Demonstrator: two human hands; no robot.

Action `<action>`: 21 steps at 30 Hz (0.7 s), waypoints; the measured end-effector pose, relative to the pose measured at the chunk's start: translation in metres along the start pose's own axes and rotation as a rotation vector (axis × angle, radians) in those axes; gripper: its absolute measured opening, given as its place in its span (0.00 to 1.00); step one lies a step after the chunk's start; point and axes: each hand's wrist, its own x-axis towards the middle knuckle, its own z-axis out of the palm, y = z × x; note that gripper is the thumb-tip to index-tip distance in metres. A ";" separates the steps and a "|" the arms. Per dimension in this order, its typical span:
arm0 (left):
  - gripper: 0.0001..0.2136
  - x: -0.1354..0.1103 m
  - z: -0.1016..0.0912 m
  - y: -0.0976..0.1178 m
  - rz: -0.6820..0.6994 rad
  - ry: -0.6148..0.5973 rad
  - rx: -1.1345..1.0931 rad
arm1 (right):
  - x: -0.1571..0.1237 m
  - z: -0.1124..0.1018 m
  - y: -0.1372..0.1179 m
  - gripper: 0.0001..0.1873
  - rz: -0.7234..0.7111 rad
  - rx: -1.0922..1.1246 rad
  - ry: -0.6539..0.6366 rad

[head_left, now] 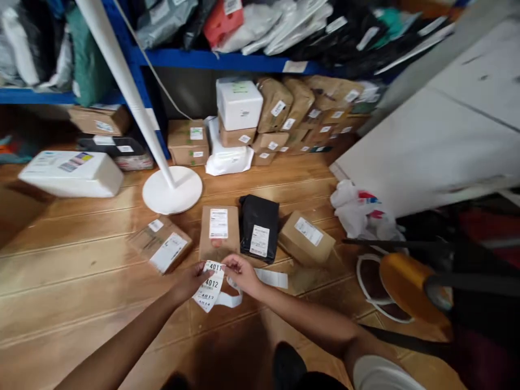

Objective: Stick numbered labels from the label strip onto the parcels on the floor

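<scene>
My left hand (pixel 189 281) is closed, pinching a bunch of white number labels (pixel 212 285) printed 4011, 4012, 4013 and 4014. At their top right corner, my right hand (pixel 244 275) has its fingers pressed together on the edge of the label 4011. A white paper strip (pixel 231 299) curls below the right hand, and a flat white strip (pixel 273 278) lies beyond its wrist. Just past the hands are a brown cardboard box (pixel 206 246) and a black parcel (pixel 266 208), both with shipping labels. Labelled brown boxes (pixel 287 238) (pixel 142 246) flank them on the wooden floor.
A white pole's round base (pixel 184 189) stands behind the boxes. Stacked parcels (pixel 276 105) fill the space under a blue shelf (pixel 195 58) holding bagged packages. A white foam box (pixel 44 176) sits at left. Plastic bags (pixel 359 214) and an orange-brown round object (pixel 400 287) lie at right.
</scene>
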 end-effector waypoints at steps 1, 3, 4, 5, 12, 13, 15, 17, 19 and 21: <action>0.19 0.011 0.009 -0.003 0.034 -0.010 0.012 | 0.002 -0.012 0.005 0.13 -0.033 -0.017 0.027; 0.19 0.026 0.029 -0.005 0.072 0.006 0.053 | 0.000 -0.032 0.012 0.12 -0.079 -0.039 0.081; 0.19 0.029 0.040 -0.005 0.077 0.028 0.082 | -0.004 -0.041 0.014 0.13 -0.086 -0.044 0.100; 0.19 0.031 0.051 -0.005 0.072 0.050 0.114 | -0.009 -0.049 0.016 0.13 -0.082 -0.042 0.117; 0.16 0.054 0.130 -0.012 0.123 -0.026 0.199 | -0.072 -0.102 0.022 0.10 -0.008 0.061 0.488; 0.16 0.061 0.142 -0.014 0.142 -0.058 0.193 | -0.078 -0.111 0.023 0.10 -0.007 0.065 0.542; 0.15 0.075 0.162 -0.019 0.185 -0.138 0.147 | -0.087 -0.132 0.023 0.10 -0.011 0.045 0.617; 0.16 0.086 0.179 -0.024 0.194 -0.193 0.079 | -0.090 -0.151 0.022 0.10 -0.025 0.000 0.641; 0.18 0.092 0.192 -0.028 0.164 -0.200 0.016 | -0.090 -0.166 0.020 0.09 -0.050 -0.042 0.643; 0.18 0.095 0.203 -0.032 0.129 -0.170 -0.026 | -0.089 -0.177 0.019 0.08 -0.066 -0.062 0.638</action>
